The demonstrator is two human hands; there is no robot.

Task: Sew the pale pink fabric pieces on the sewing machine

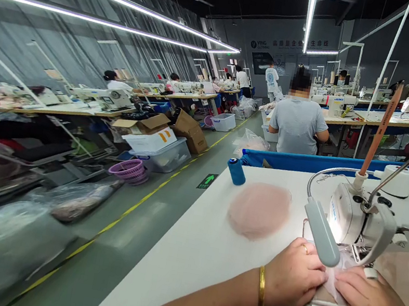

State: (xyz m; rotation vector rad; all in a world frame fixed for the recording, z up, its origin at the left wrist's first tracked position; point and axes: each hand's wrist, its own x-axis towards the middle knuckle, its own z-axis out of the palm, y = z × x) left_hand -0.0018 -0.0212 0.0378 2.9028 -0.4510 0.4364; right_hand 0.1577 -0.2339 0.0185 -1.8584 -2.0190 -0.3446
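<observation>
At the right of the head view, a white sewing machine (347,215) stands on a white table. Pale, sheer fabric (332,283) lies under its needle area. My left hand (295,277), with a ring and a gold bangle, grips the fabric's left side with curled fingers. On the other side, my right hand (375,304) presses its fingers together on the same fabric. A grey lamp head (322,233) hangs over the work and hides the needle. Left of the machine, a round piece of sheer pink fabric (260,210) lies flat.
A blue thread spool (236,172) stands at the table's (175,274) far left corner. A white thread cone (400,179) sits behind the machine. Blue cloth (286,160) borders the far edge. Ahead sits a person in grey (299,125). Boxes and a purple basket (130,170) flank the aisle.
</observation>
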